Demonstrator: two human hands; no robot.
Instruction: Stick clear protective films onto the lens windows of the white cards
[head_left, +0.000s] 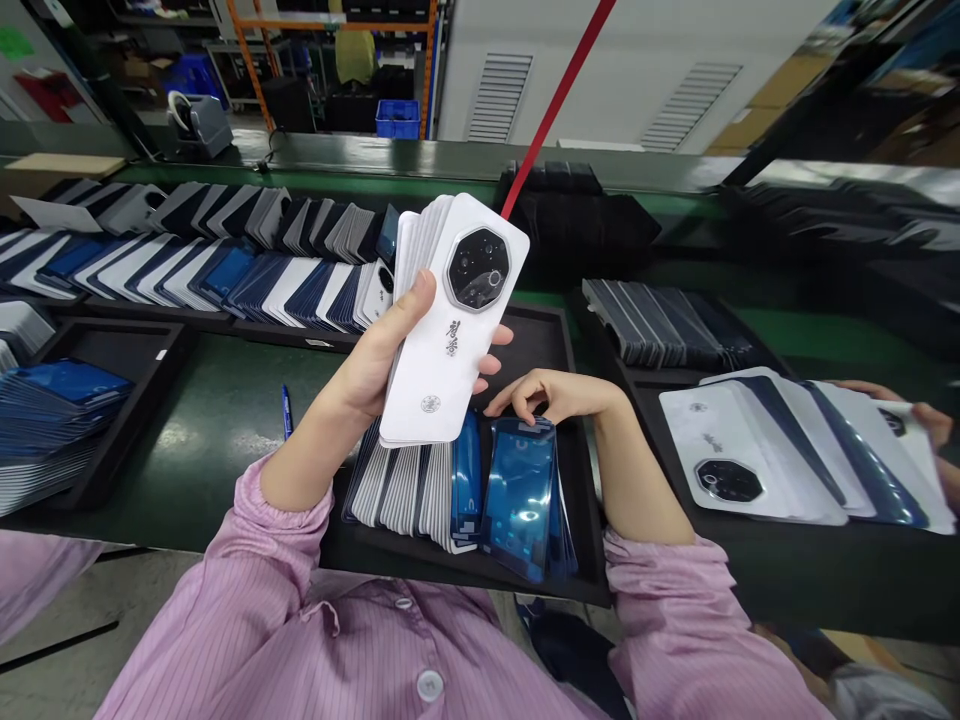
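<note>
- Black tray (465, 575) at near edge of table (217, 420): white covers (405, 490) stood on edge at L, blue-filmed covers (517, 490) at R.
- R hand (559, 395): fingers bent down, tips touching top edge of blue-filmed covers; nothing pinched.
- L hand (375, 365): raised over tray, thumb & fingers clamped round stack of white back covers (450, 330), camera window facing up.
- Blue pen (286, 410) on table, L of tray.
- Farther: overlapping rows of covers (225, 270) across table; red strap (555, 100) slants up behind stack.
- Far R: another person's hand (934, 420) by fanned covers (750, 440).
</note>
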